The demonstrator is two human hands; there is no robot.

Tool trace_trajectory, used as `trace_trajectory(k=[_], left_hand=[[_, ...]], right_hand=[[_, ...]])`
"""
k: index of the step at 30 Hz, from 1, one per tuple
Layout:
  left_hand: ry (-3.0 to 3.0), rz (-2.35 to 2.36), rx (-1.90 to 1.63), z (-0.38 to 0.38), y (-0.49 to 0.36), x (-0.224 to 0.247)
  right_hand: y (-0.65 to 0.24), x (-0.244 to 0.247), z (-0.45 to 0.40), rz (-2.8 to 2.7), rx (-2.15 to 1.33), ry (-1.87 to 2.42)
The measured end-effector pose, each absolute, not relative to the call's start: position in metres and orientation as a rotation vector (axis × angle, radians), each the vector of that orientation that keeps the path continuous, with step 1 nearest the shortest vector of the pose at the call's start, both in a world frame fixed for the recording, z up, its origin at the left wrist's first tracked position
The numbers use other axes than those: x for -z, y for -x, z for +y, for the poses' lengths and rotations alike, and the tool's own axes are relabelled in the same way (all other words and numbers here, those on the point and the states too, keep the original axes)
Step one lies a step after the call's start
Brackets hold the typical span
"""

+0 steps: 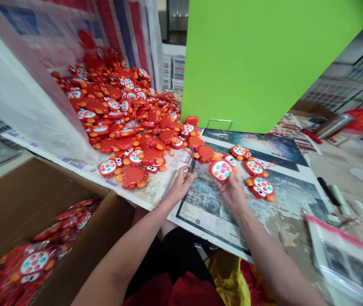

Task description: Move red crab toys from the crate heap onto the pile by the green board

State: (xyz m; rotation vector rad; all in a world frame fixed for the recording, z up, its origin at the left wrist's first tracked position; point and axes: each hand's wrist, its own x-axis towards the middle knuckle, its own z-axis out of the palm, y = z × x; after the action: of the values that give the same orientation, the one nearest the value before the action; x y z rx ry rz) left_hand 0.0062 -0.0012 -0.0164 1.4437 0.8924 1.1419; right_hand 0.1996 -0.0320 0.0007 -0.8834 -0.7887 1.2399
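the right hand (232, 192) has its grip closed around a red crab toy (221, 169), held face-up just above the surface (206, 212), its coloured buttons showing. the left hand (181, 183) is beside it with fingers loosely curled and holding nothing that can be seen, its fingertips near a thin orange cord (191, 160) that seems to trail from the toy. the likely trouble is that cord: it runs toward the neighbouring crabs, so a tug could snag it and drag one along, and the toy is held only by its edge, so it could slip from the fingers. just right of the held toy lie three more crabs face-up (255, 168), apart from each other. behind the left hand a heap of crabs (120, 114) is piled too deep to count, dozens at least. a cardboard box (82, 238) at lower left holds bagged crabs (35, 263), number unclear. one green board (257, 59) stands behind.
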Motion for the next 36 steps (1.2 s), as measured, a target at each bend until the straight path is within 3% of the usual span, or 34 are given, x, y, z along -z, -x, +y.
trace_trajectory(k=[4,10,13,17,21,25,36], left_hand=[[-1.424,0.877,-1.153,0.002,-0.006,0.021],[-1.263,0.859,-1.257,0.011,-0.007,0.029],[-1.273,0.911,-1.298,0.012,-0.006,0.032],[-1.407,1.094,-1.450,0.009,-0.003,0.029],[-1.545,1.158,-1.562,0.007,0.001,0.022],[-1.435,1.170,-1.488,0.008,0.003,0.017],[-1.288,1.127,-1.294,0.004,0.006,0.012]], right_hand=[[-0.196,0.008,-0.019,-1.013,-1.227,0.999],[-0.174,0.011,0.059,-1.709,-0.362,1.475],[-0.170,0.003,0.092,-1.774,-0.206,1.808],[-0.169,-0.001,0.089,-1.868,-0.293,1.692],[-0.163,0.004,0.049,-1.831,-0.766,1.257],[-0.153,0.012,0.016,-1.456,-1.133,1.090],[-0.151,0.015,0.014,-1.312,-1.169,1.003]])
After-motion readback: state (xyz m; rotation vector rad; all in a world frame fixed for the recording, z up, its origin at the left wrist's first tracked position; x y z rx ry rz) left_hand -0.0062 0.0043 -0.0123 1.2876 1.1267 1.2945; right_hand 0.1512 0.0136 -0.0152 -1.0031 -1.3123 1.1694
